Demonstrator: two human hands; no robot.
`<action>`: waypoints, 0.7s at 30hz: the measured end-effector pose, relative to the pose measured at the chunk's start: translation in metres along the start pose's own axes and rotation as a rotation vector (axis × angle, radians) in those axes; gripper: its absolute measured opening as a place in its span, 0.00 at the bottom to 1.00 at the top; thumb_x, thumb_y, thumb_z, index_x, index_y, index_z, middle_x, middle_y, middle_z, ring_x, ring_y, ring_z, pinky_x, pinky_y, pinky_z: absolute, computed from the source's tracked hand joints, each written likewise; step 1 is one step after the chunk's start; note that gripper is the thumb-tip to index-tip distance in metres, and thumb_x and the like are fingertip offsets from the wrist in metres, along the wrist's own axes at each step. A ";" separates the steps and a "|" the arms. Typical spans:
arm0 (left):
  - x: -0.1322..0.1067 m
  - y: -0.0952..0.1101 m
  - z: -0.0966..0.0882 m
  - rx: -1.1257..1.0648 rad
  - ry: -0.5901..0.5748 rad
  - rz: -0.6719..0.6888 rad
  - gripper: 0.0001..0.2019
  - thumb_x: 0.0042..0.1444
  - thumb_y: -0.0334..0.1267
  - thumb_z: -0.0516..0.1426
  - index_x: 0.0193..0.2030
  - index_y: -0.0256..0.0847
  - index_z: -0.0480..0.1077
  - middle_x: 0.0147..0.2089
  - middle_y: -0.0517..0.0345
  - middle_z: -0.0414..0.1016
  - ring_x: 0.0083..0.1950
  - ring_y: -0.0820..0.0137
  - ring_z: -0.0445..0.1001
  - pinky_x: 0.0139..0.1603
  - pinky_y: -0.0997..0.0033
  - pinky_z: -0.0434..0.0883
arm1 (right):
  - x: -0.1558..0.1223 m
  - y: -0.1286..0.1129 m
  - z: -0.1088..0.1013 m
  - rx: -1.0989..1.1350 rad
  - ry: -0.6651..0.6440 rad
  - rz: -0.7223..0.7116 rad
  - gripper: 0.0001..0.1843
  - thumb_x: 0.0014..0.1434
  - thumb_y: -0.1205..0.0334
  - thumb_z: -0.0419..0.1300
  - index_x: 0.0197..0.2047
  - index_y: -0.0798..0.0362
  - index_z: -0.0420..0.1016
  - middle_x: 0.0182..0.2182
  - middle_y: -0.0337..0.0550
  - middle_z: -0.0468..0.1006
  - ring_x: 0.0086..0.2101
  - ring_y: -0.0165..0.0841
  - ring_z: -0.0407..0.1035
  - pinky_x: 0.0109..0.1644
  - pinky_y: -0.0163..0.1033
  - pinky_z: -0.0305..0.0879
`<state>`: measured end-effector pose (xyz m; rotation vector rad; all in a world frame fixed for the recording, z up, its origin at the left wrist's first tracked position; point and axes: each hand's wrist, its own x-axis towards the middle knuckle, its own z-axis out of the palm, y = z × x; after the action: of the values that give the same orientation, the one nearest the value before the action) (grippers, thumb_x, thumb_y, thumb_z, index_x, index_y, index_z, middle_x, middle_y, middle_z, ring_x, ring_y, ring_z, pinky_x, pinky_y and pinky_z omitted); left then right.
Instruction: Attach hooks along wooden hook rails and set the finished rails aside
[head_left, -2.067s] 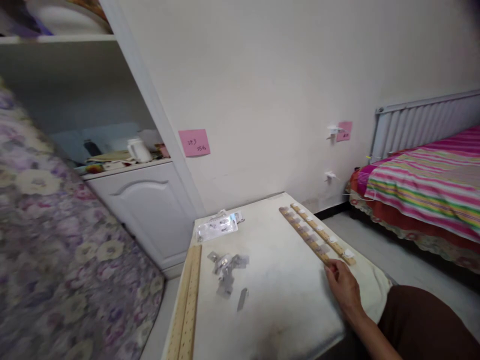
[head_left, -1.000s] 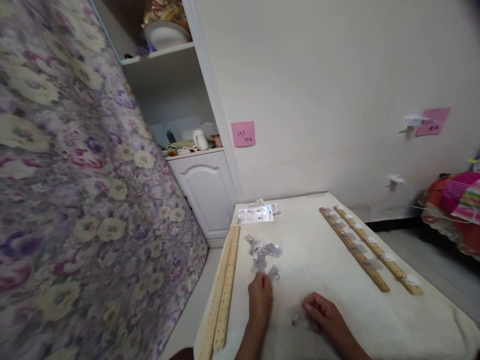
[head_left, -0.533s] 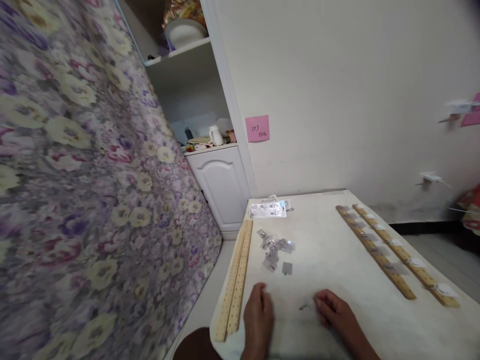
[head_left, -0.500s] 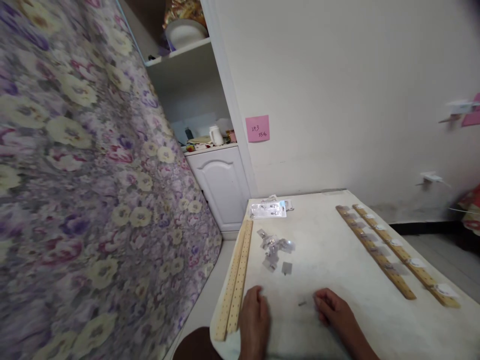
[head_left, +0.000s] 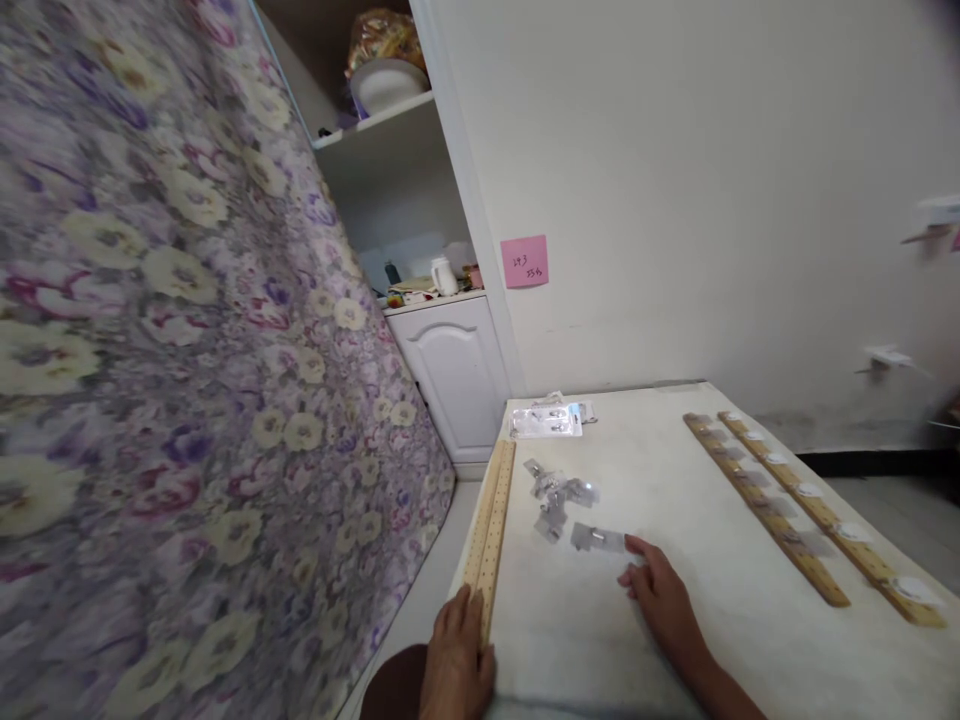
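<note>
My left hand (head_left: pixel 456 650) is closed over the near end of two long pale wooden strips with rows of holes (head_left: pixel 491 545), fingers on top and thumb at the right side. Further right, my right hand (head_left: pixel 660 595) has its index finger stretched out to the edge of a clear plastic square (head_left: pixel 611 541) with a small metal part. Its thumb is apart from that finger. This square lies beside another clear square (head_left: pixel 581 535). Just beyond is a loose pile of several similar clear pieces (head_left: pixel 553 500).
Flat clear packaging (head_left: pixel 546 421) lies at the table's back left. Along the right side are two wooden strips, one carrying grey see-through squares (head_left: pixel 765 508), the other white round pieces (head_left: pixel 811 492). A floral curtain (head_left: pixel 225 400) hangs left of the table (head_left: pixel 637 450).
My left hand has moved left onto the strips' near end. My right hand has moved forward, and the small clear piece near it now lies beside the other square. The view has shifted slightly.
</note>
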<state>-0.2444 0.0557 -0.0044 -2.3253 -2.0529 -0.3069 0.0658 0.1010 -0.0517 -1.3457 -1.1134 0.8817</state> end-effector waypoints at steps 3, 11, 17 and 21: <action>0.002 -0.017 -0.011 -0.067 -0.066 0.085 0.31 0.46 0.29 0.52 0.61 0.41 0.61 0.65 0.52 0.60 0.65 0.60 0.56 0.65 0.58 0.56 | -0.007 0.004 -0.004 -0.066 -0.030 -0.016 0.21 0.54 0.53 0.50 0.48 0.54 0.68 0.27 0.43 0.77 0.29 0.37 0.73 0.37 0.42 0.70; 0.009 -0.017 -0.040 -0.035 -0.071 0.274 0.25 0.47 0.32 0.56 0.55 0.49 0.67 0.58 0.56 0.69 0.61 0.60 0.62 0.62 0.58 0.60 | -0.009 -0.004 -0.003 -0.086 -0.068 -0.033 0.19 0.55 0.53 0.49 0.43 0.54 0.70 0.28 0.43 0.78 0.30 0.36 0.73 0.37 0.39 0.68; 0.006 0.008 -0.027 -0.030 -0.113 0.202 0.23 0.51 0.36 0.56 0.57 0.48 0.66 0.60 0.53 0.67 0.61 0.60 0.63 0.62 0.62 0.60 | -0.007 0.001 -0.003 -0.098 -0.084 -0.041 0.18 0.55 0.54 0.48 0.43 0.53 0.69 0.28 0.42 0.77 0.31 0.36 0.73 0.38 0.40 0.67; 0.010 0.025 -0.006 -0.030 -0.138 -0.011 0.28 0.56 0.42 0.52 0.63 0.36 0.57 0.67 0.42 0.55 0.65 0.58 0.58 0.62 0.65 0.60 | -0.006 0.000 -0.001 -0.093 -0.091 -0.033 0.18 0.56 0.53 0.48 0.43 0.53 0.70 0.28 0.42 0.78 0.30 0.36 0.73 0.36 0.39 0.67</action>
<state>-0.2197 0.0610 0.0059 -2.4173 -2.1367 -0.1843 0.0652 0.0953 -0.0524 -1.3710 -1.2567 0.8831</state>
